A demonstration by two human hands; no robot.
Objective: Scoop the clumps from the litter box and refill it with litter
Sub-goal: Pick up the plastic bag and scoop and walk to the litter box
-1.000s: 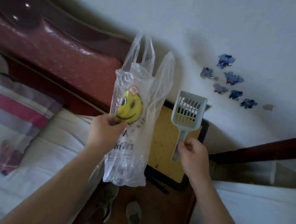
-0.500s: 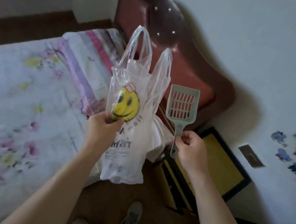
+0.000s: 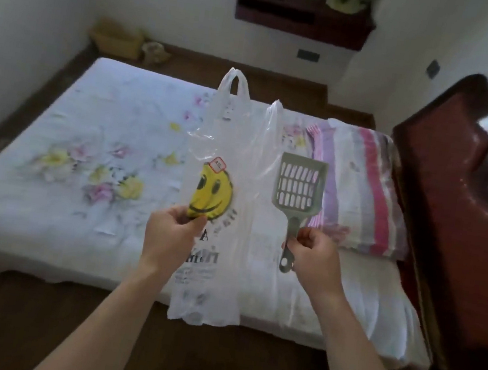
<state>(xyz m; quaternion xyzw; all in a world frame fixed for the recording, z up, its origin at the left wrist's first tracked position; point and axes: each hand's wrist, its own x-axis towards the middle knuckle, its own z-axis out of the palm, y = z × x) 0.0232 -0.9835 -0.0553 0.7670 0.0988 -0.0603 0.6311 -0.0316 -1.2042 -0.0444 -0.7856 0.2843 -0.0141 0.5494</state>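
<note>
item: litter scoop [image 3: 298, 189], long axis upright, slotted head above your right hand [image 3: 314, 256], whose fingers [image 3: 302, 240] pinch its handle; plastic bag [image 3: 212, 274] hangs just to its left, pinched in your left hand [image 3: 171, 231], in front of the bed [image 3: 47, 205]; litter box not in view.

Dark wooden wall shelf [image 3: 301, 21] — its clutter blurred, cropped by the top edge; left hand [image 3: 169, 234] hides some black lettering on the clear smiley-face plastic bag [image 3: 218, 274].
</note>
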